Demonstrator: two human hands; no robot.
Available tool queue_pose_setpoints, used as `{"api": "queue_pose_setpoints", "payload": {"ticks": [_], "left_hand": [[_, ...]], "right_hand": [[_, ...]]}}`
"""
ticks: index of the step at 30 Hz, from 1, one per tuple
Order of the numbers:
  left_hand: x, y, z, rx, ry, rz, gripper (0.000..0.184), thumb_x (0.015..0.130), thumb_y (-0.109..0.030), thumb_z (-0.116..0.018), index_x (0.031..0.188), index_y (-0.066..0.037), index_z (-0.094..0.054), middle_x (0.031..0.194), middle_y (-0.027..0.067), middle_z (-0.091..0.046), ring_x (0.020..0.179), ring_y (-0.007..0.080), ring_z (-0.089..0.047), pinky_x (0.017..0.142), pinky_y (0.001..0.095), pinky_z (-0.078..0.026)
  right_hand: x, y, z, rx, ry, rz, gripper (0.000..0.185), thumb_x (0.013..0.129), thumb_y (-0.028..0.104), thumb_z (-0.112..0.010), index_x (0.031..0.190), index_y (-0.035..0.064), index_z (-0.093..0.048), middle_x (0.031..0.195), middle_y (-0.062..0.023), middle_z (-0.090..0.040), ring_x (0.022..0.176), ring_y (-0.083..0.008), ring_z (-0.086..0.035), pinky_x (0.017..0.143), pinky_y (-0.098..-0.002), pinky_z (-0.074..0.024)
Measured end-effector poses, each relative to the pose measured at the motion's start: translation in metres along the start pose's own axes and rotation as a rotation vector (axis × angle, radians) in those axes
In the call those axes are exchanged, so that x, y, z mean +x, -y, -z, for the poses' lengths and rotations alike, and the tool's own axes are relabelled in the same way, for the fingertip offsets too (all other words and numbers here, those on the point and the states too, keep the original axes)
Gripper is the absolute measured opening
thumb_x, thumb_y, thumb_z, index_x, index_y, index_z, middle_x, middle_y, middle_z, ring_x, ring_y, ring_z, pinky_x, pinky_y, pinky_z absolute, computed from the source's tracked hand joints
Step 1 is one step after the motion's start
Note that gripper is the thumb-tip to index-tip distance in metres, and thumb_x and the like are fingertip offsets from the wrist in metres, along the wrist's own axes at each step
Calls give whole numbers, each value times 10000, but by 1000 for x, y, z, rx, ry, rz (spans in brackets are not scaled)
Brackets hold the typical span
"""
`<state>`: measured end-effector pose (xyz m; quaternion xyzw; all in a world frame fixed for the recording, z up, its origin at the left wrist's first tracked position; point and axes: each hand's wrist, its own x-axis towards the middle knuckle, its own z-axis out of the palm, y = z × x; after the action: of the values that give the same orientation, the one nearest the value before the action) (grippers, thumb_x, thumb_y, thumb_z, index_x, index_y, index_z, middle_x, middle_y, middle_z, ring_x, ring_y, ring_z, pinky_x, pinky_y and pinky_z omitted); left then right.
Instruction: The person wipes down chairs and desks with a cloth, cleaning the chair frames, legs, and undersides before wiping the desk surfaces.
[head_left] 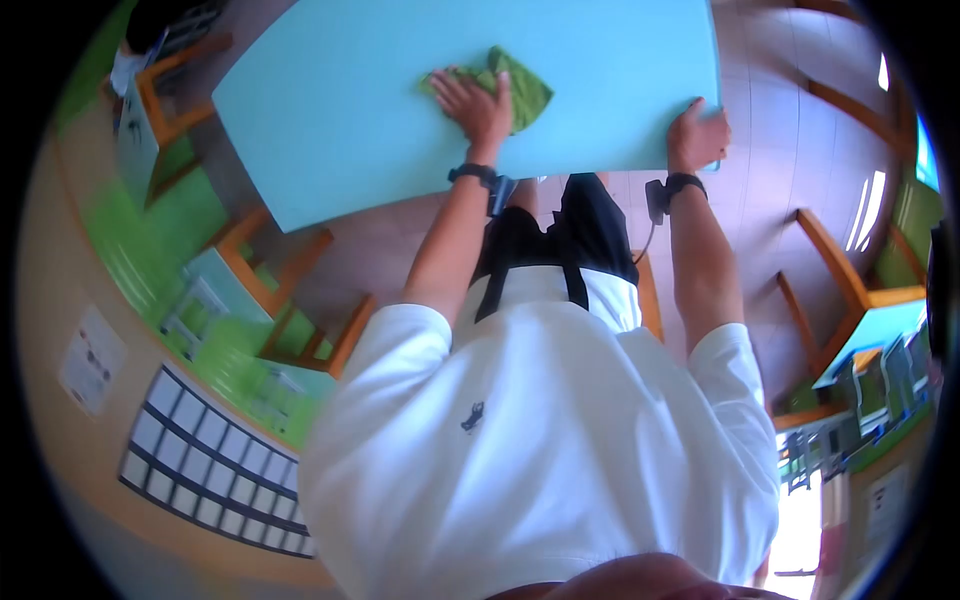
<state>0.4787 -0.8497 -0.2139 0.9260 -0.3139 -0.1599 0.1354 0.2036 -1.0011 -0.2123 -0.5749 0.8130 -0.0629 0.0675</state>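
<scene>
My left hand [472, 108] lies flat on a green cloth [527, 92], pressing it against the pale blue tabletop [330, 110]. Its fingers are stretched out and the thumb stands apart, with the bunched cloth spreading out beyond it. At the near right corner of the table, my right hand [698, 138] is curled around the edge; part of its fingers is hidden or blurred. Each wrist carries a black band with a small device, the left band [474, 173] and the right band [686, 184].
Wooden-framed tables or desks [215, 275] stand behind me on the left, and more [850, 310] on the right. A person [128, 70] is partly visible at the upper left. A tiled floor [765, 130] surrounds the table. A chart [215, 455] hangs on the wall.
</scene>
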Motion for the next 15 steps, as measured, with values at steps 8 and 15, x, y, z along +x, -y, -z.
{"api": "queue_pose_setpoints", "payload": {"ticks": [8,15], "left_hand": [[12,-208,-75,70,34,-787,876,867,-582,-500,1408,86,-330,1517,320,-139,1428,450,-79,1155,539,-73],[23,-217,-86,-185,30,-946,755,763,-433,-681,1342,-1,-462,1490,189,-329,1408,309,-267,1158,486,-162]], "right_hand": [[5,0,3,-58,-25,42,573,900,501,-431,1266,61,-463,1090,-165,-554,1043,-344,-516,918,-461,-353],[6,-2,-4,-81,-60,46,564,909,498,-428,1276,72,-469,1111,-154,-554,1051,-337,-518,908,-467,-359]]}}
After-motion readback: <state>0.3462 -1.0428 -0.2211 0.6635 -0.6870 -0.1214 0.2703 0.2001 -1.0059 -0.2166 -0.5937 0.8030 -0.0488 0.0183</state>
